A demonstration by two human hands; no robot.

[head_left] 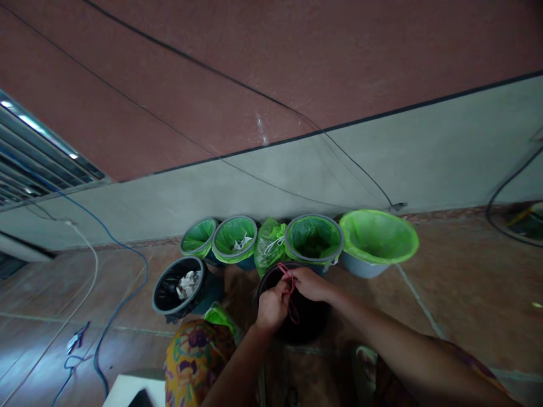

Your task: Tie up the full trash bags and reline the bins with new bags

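My left hand point(272, 306) and my right hand point(311, 283) meet over a dark round bin point(311, 328) between my knees. Both have their fingers pinched on a thin red string point(292, 311), which forms loops above and below the fingers. The inside of the dark bin is too dark to make out. Just behind it, a green plastic bag point(268, 249) tied with white string sits between two lined bins. To its right is a grey-rimmed bin point(314, 219) with a green liner.
Along the wall stand more green-lined bins, one pale and wide point(369, 268), another point(235, 219) holding white scraps. A black-lined bin point(159, 307) with crumpled white paper is at left. Blue cable point(143, 282) and a white cable point(94, 277) cross the floor near a small tool point(77, 339).
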